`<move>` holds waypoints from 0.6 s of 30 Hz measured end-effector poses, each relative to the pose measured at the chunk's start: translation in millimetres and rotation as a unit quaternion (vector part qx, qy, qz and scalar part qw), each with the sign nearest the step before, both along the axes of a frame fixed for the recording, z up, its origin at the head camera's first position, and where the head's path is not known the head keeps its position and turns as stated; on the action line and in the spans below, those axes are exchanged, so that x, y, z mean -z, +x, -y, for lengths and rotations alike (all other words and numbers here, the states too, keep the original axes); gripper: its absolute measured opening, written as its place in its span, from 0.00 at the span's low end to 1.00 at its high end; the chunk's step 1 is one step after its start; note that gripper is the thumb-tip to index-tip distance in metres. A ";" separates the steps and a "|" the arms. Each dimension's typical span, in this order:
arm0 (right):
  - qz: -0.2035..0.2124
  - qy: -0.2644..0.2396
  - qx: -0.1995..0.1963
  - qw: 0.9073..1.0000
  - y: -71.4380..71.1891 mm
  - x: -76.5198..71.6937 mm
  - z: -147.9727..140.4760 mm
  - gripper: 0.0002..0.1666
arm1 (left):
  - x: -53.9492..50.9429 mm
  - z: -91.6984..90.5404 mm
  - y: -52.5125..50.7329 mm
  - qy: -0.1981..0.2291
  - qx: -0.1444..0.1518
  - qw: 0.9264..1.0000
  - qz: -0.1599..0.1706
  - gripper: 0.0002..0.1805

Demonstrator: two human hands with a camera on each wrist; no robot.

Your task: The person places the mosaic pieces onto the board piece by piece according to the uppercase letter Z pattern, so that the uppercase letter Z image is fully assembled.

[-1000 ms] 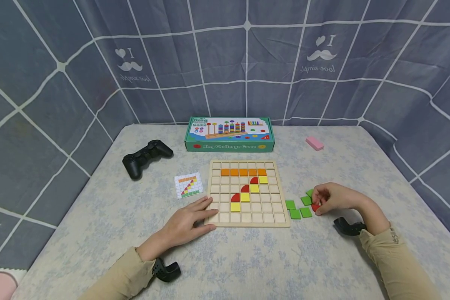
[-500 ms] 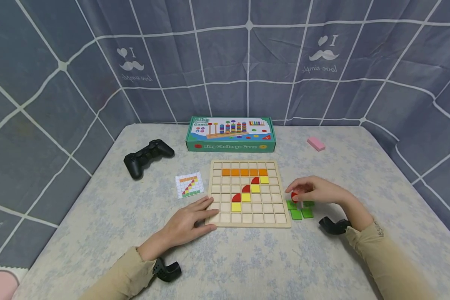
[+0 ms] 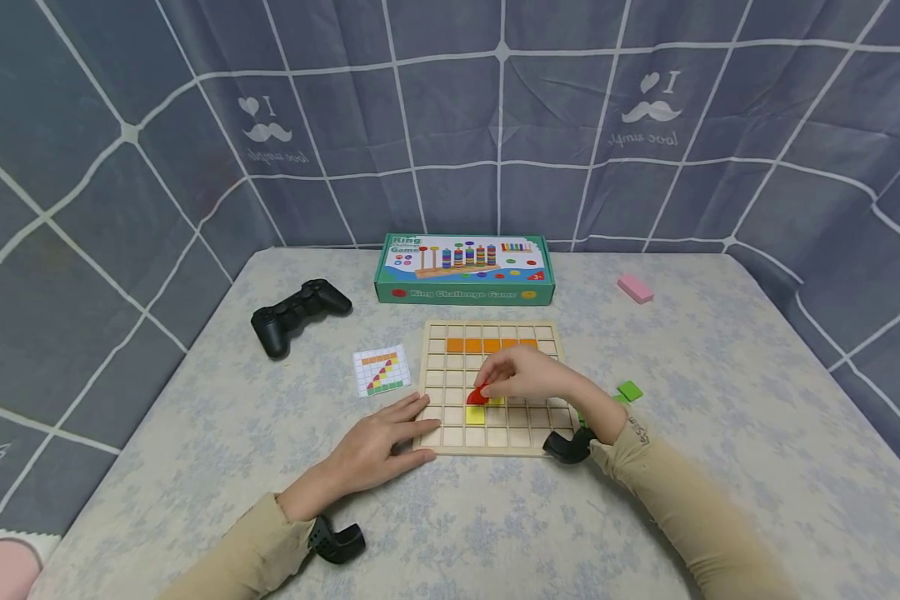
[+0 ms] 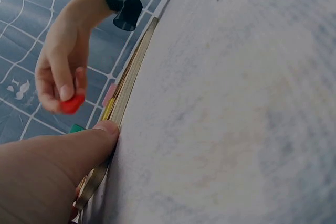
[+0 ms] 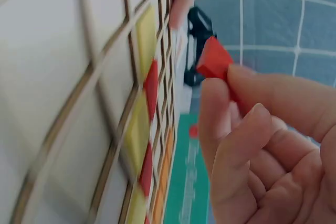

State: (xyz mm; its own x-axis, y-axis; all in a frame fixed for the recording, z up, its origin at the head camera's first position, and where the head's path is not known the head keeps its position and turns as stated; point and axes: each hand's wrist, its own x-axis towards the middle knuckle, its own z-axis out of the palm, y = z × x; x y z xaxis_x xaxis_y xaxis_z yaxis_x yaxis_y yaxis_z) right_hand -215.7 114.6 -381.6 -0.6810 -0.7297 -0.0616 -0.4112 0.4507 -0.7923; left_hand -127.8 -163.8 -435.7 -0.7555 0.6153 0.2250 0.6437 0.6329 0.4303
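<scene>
A red quarter-circle tile is pinched between the thumb and fingertips of my right hand. That hand hovers over the wooden grid board, apart from its surface in the right wrist view. Yellow square tiles and red quarter-circle tiles lie in a diagonal on the grid, partly hidden by the hand in the head view. Behind them runs a row of orange tiles. My left hand rests with extended fingers on the board's left edge; its thumb touches the rim.
Green tiles lie right of the board, partly under my right forearm. A pattern card is to the left. Behind stand a green game box, a black game controller and a pink block.
My right hand has carried the red tile leftward from beside the green tiles to above the board's diagonal. My left hand has stayed on the board's edge.
</scene>
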 end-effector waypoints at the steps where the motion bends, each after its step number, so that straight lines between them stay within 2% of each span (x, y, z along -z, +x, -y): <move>1: 0.000 0.005 -0.002 1.000 0.0 0.3 6.8 0.05 | -0.2 0.0 0.1 0.000 0.000 1.000 0.001 0.26; 8: 0.003 0.062 0.011 0.998 1.2 3.6 40.0 0.04 | 0.4 -1.1 -0.5 -0.001 -0.002 1.000 -0.007 0.25; 14: -0.023 0.101 -0.001 0.995 4.3 8.4 49.9 0.03 | 1.1 -1.0 -0.4 0.002 0.005 1.000 -0.014 0.25; 18: -0.060 0.112 0.004 0.992 6.9 8.6 51.2 0.04 | 0.9 -0.5 0.0 0.003 0.003 1.000 -0.014 0.25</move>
State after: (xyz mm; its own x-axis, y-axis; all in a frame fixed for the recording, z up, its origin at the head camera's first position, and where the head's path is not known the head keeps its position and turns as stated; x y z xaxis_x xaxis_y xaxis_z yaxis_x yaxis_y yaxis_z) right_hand -208.8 63.4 -390.2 -0.6984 -0.7020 -0.1392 -0.4930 0.6129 -0.6175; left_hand -127.9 -163.3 -436.6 -0.7451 0.6184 0.2497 0.6594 0.6269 0.4149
